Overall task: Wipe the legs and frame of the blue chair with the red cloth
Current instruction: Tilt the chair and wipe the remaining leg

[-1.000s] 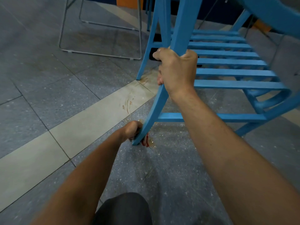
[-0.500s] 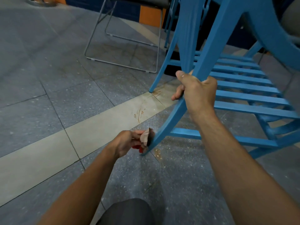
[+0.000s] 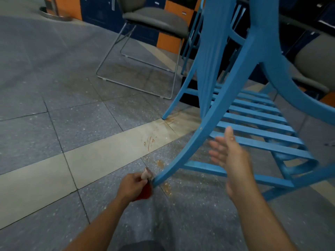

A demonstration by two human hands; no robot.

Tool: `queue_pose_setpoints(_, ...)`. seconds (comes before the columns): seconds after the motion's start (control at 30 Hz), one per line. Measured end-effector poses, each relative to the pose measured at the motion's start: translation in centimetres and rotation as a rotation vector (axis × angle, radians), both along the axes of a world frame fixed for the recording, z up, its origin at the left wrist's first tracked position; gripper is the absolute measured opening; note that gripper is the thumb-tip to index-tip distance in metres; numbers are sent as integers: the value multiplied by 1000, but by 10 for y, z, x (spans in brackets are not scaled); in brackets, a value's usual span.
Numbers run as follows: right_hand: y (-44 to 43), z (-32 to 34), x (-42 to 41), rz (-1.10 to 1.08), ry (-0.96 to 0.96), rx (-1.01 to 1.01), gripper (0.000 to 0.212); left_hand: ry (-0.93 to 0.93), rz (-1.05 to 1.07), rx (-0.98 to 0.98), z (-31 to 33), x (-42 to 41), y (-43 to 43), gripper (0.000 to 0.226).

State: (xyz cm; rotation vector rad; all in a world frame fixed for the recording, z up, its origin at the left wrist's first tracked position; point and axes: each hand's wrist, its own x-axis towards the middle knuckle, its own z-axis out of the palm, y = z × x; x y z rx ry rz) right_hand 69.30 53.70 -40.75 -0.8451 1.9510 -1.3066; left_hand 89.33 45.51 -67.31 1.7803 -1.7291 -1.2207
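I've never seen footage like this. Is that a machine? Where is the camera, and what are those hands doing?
No machine here: these are a person's two bare arms, filmed by a wide-angle camera worn on the head, looking forward and down. That is why the arms enter from the bottom edge. The left hand grips a red cloth against the foot of the blue chair's near leg. The right hand is open, fingers straight, beside that leg and holding nothing; it is blurred. Below lies a grey tiled floor with a pale strip and brownish stains. A grey padded chair stands behind.
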Motion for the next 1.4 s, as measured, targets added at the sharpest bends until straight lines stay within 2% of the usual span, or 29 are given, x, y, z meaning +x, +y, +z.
queue_pose_setpoints(0.1,13,-37,2,69,-26,269,28,260,108,40,39,11,14,16)
queue_pose_setpoints(0.2,22,-70,17,253,-49,358,14,444,48,8,83,16,32,20)
queue_pose_setpoints(0.27,22,-83,29,319,-90,305,15,489,-74,-49,108,17,42,25)
queue_pose_setpoints(0.4,18,-89,41,450,-263,238,53,364,-247,-160,134,15,50,37)
queue_pose_setpoints(0.43,18,-89,42,474,-251,235,55,323,-270,-195,138,15,49,38)
queue_pose_setpoints(0.5,20,-88,41,503,-146,203,46,286,-313,-252,146,14,50,41)
queue_pose_setpoints(0.6,23,-80,42,446,-10,97,28,349,-203,-227,155,11,51,33)
queue_pose_setpoints(0.67,23,-66,42,366,58,41,22,375,-94,-216,165,8,49,40)
queue_pose_setpoints(0.83,19,-18,41,194,59,-171,20,486,-51,-376,213,-1,46,44)
queue_pose_setpoints(0.9,17,3,39,135,55,-278,19,435,-31,-496,231,-3,45,47)
queue_pose_setpoints(1.0,15,28,39,76,-3,-456,32,366,160,-646,246,-9,48,57)
queue_pose_setpoints(1.07,10,35,42,46,-43,-542,34,462,282,-549,254,-17,52,57)
queue_pose_setpoints(1.17,2,37,46,4,-45,-574,31,925,211,-84,266,-33,52,57)
queue_pose_setpoints(1.2,0,36,46,-6,-49,-569,28,1049,176,11,270,-37,51,54)
queue_pose_setpoints(1.27,-5,33,46,-34,-81,-558,23,1116,187,-26,276,-47,44,52)
queue_pose_setpoints(1.4,-7,32,39,-95,-108,-575,23,1077,183,-189,279,-67,33,61)
